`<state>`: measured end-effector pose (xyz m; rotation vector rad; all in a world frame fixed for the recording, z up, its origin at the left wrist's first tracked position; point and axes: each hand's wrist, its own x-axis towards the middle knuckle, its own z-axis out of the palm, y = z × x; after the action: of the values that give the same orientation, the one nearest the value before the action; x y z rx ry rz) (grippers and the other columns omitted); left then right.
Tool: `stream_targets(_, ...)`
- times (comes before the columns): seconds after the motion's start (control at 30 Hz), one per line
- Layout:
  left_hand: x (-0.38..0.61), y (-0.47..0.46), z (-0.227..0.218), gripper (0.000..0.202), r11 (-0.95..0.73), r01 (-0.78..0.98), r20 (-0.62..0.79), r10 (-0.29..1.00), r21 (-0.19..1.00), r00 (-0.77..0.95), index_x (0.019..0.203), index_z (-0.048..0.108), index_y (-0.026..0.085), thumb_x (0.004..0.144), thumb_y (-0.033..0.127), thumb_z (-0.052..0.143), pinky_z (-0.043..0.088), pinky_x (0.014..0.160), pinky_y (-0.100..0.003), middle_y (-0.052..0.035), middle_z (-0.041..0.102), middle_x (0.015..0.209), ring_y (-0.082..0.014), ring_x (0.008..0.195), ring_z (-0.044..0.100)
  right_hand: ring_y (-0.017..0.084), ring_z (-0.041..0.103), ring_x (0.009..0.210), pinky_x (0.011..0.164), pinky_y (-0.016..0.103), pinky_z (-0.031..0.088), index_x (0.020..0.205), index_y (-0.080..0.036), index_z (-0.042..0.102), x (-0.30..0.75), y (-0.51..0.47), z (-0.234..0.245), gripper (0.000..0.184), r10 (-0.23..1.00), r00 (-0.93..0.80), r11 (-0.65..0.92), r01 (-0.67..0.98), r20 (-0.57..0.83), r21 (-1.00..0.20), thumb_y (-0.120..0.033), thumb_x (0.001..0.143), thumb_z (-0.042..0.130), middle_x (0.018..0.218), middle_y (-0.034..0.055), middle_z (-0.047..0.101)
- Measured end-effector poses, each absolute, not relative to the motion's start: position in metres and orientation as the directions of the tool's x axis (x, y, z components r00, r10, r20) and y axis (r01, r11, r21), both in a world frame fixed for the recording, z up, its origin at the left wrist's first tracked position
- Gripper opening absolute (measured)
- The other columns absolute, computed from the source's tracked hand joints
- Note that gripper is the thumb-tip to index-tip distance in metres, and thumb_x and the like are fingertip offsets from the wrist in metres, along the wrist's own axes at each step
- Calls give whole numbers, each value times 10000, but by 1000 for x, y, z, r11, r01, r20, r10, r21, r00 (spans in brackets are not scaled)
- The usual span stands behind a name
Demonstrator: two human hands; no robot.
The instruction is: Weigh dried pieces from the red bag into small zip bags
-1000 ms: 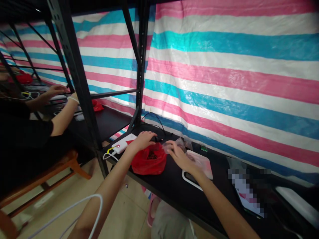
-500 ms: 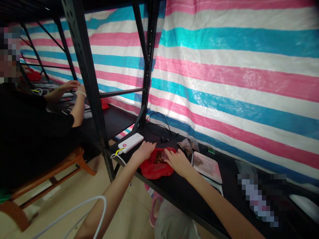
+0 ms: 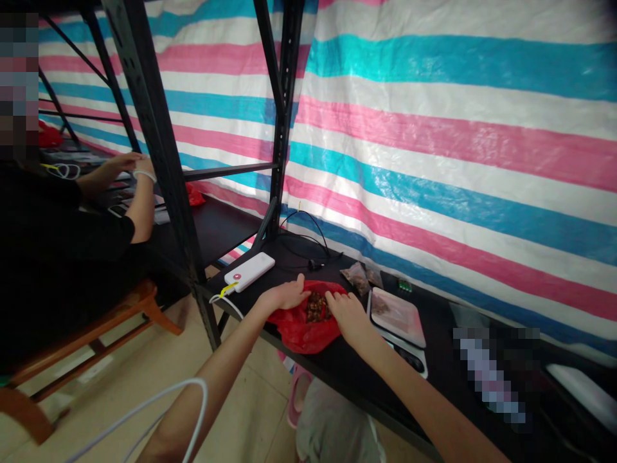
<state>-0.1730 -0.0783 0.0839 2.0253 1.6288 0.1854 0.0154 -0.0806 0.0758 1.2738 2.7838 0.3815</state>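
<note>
A red plastic bag [image 3: 308, 339] sits with its mouth open at the shelf's front edge. Small brown and gold pieces [image 3: 318, 307] lie inside it; their kind is too small to make out. At the bag's left rim, my left hand [image 3: 288, 294] grips the plastic, one finger sticking up. My right hand [image 3: 345, 311] has its fingers curled over the right rim, closed on the bag. Right of that hand is a scale [image 3: 418, 364] bearing a white tray [image 3: 402, 318] with a small brownish heap in it.
Small clear bags [image 3: 357, 278] and a green piece [image 3: 405, 285] lie behind the scale. A white power bank [image 3: 249, 271] with a cable lies left, near a black cable [image 3: 315, 264]. A black rack post [image 3: 161, 148] separates me from a seated co-worker [image 3: 62, 218].
My left hand has shifted along the bag's rim, and my right hand has drawn back to the right rim. The clear piece near my right fingertips no longer shows; more contents are visible.
</note>
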Motion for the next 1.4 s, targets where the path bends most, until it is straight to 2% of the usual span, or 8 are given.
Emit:
stream_targets(0.17, -170, -82, 81, 298, -118, 880, -113, 975, 461, 190, 1105, 357, 75, 880, 259, 291, 417, 734, -364, -264, 608, 1014, -327, 953, 603, 253, 594, 884, 778, 373, 387, 1153, -122, 492, 14, -82, 79, 362, 746, -666, 646, 732, 25, 219, -36, 823, 370, 938, 152, 629)
stream_targets(0.4, -168, -75, 74, 161, -27, 685, -45, 995, 728, 86, 946, 382, 154, 875, 284, 320, 417, 697, -283, -98, 621, 869, -201, 802, 593, 228, 604, 871, 741, 308, 426, 1055, -151, 523, 12, -80, 78, 273, 764, -645, 643, 762, 15, 78, -89, 790, 495, 988, 111, 609)
stream_targets(0.6, -168, -65, 63, 127, -11, 447, 2, 1000, 895, 20, 832, 386, 190, 838, 317, 383, 417, 675, -233, 26, 520, 734, -129, 732, 517, 215, 567, 983, 815, 305, 425, 1086, -147, 493, 17, -78, 68, 332, 810, -577, 586, 790, 106, -179, -82, 764, 539, 1049, 107, 574)
stream_targets(0.73, -167, -59, 57, 111, 0, 409, 11, 1000, 913, -25, 817, 395, 189, 824, 300, 402, 421, 702, -239, 31, 512, 733, -124, 737, 508, 194, 557, 996, 837, 299, 418, 1073, -173, 502, 21, -73, 58, 341, 818, -552, 572, 755, 162, -319, -83, 749, 557, 1085, 83, 554)
stream_targets(0.9, -164, -60, 62, 125, 3, 488, 21, 999, 873, -43, 851, 414, 189, 839, 308, 380, 428, 710, -251, 7, 564, 775, -144, 774, 550, 193, 565, 972, 805, 303, 407, 1037, -207, 533, 23, -69, 56, 330, 841, -520, 537, 768, 150, -348, -112, 727, 594, 1059, 50, 579)
stream_targets(1.13, -168, -73, 65, 208, 92, 847, -70, 995, 523, -65, 988, 378, 121, 886, 276, 284, 411, 715, -341, -198, 619, 929, -281, 875, 615, 189, 550, 1000, 794, 317, 329, 1016, -243, 549, 23, -76, 70, 317, 770, -624, 637, 746, 132, -193, -112, 732, 603, 1018, 18, 615)
stream_targets(1.27, -174, -78, 56, 162, 115, 724, -117, 992, 680, -47, 916, 382, 155, 882, 287, 294, 430, 707, -298, -138, 630, 895, -220, 845, 612, 180, 558, 975, 808, 313, 324, 1002, -232, 557, 19, -80, 74, 323, 729, -676, 683, 713, 104, -158, -79, 719, 588, 998, 24, 618)
stream_targets(1.4, -174, -73, 53, 130, 123, 528, -44, 986, 840, -160, 864, 395, 180, 866, 278, 310, 451, 743, -292, -79, 614, 899, -182, 851, 588, 185, 561, 994, 844, 312, 364, 1007, -219, 572, 17, -78, 69, 375, 726, -676, 676, 668, 127, -311, -29, 685, 545, 1022, 27, 625)
